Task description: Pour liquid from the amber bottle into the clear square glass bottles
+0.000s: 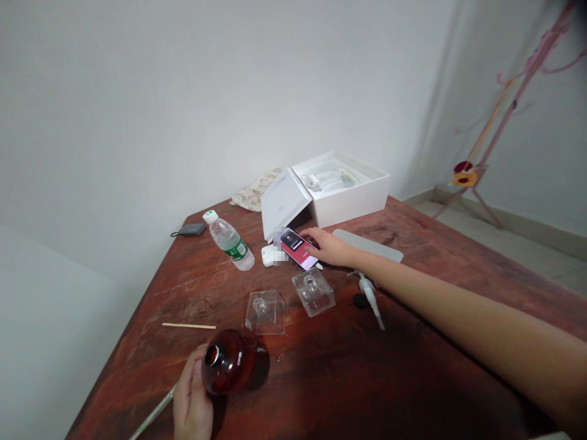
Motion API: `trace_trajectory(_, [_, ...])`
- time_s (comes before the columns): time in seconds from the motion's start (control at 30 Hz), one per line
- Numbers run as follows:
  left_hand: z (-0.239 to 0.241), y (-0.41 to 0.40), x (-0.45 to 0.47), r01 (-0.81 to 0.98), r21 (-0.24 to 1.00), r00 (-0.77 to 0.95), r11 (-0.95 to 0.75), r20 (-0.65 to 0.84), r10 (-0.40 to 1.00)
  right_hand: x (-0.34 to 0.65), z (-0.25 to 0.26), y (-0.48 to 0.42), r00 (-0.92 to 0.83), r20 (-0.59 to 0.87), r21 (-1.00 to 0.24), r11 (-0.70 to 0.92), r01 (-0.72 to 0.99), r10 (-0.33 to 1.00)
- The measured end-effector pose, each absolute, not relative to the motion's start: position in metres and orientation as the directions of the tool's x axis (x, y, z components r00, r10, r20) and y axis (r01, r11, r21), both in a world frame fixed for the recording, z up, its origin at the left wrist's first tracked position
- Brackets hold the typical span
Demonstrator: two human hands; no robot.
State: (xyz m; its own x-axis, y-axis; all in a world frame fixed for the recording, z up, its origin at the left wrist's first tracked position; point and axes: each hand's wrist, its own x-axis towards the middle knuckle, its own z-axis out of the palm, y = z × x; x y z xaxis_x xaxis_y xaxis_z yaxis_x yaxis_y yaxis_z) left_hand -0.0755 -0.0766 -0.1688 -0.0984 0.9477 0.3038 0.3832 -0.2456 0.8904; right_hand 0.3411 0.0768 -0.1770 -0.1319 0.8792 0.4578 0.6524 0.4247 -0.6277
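Observation:
My left hand (191,400) is at the near edge of the wooden table (413,366), its fingers wrapped round a dark red round glass bottle (232,362) with an open neck. My right hand (331,247) reaches far across the table and rests on a phone (299,249) with a lit screen, fingers touching it. Two clear square glass bottles (266,311) (313,292) stand between my hands. A white pump head (370,296) with its tube lies under my right forearm, beside a small black cap (360,300).
A plastic water bottle (229,241) lies left of the phone, near a white earbud case (268,255). An open white box (342,189) with its lid (283,203) stands at the back. A thin wooden stick (189,326), a grey pouch (191,230), a cloth (255,190) and a grey flat pad (369,243) also lie about.

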Motion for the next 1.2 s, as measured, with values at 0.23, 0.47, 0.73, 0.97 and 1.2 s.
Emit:
trace_trajectory(0.23, [-0.172, -0.082, -0.060, 0.383, 0.894, -0.222, -0.233, 0.334, 0.916, 0.340, -0.177, 0.076, -0.127, 0.457, -0.623, 0.419, 0.661, 0.880])
trace_trajectory(0.47, [-0.173, -0.082, -0.061, 0.383, 0.893, -0.212, -0.238, 0.336, 0.918, 0.341, -0.175, 0.076, -0.140, 0.429, -0.609, 0.400, 0.685, 0.893])
trace_trajectory(0.73, [-0.176, -0.075, -0.080, 0.402, 0.894, -0.131, -0.199, 0.271, 0.953, 0.340, -0.170, 0.073, -0.169, 0.375, -0.589, 0.375, 0.716, 0.912])
trace_trajectory(0.97, [-0.179, -0.074, -0.088, 0.381, 0.899, -0.119, -0.217, 0.281, 0.952, 0.341, -0.168, 0.072, -0.180, 0.349, -0.572, 0.361, 0.737, 0.920])
trace_trajectory(1.2, [-0.175, -0.075, -0.079, 0.384, 0.894, -0.154, -0.232, 0.310, 0.938, 0.341, -0.170, 0.074, -0.181, 0.355, -0.566, 0.364, 0.740, 0.917])
